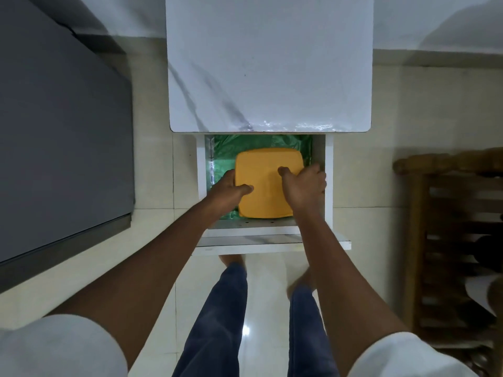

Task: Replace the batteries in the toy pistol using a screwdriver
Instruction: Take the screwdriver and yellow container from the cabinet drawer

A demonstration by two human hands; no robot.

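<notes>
Head view, centre of frame. An open drawer (328, 186) below a white marbled counter (269, 63) holds an orange lidded box (265, 180) resting on a green liner (226, 148). The left hand (230, 190) grasps the box's left edge and the right hand (304, 183) its right edge, thumbs on the lid, so the box lies squarely between both grips, equally near each. Neither toy pistol, batteries nor screwdriver is visible; whether the box holds them cannot be told. A straight upward lift seems required.

Box (268, 183) in open drawer (268, 244), under tabletop (269, 63); rack (457, 240) to right.
</notes>
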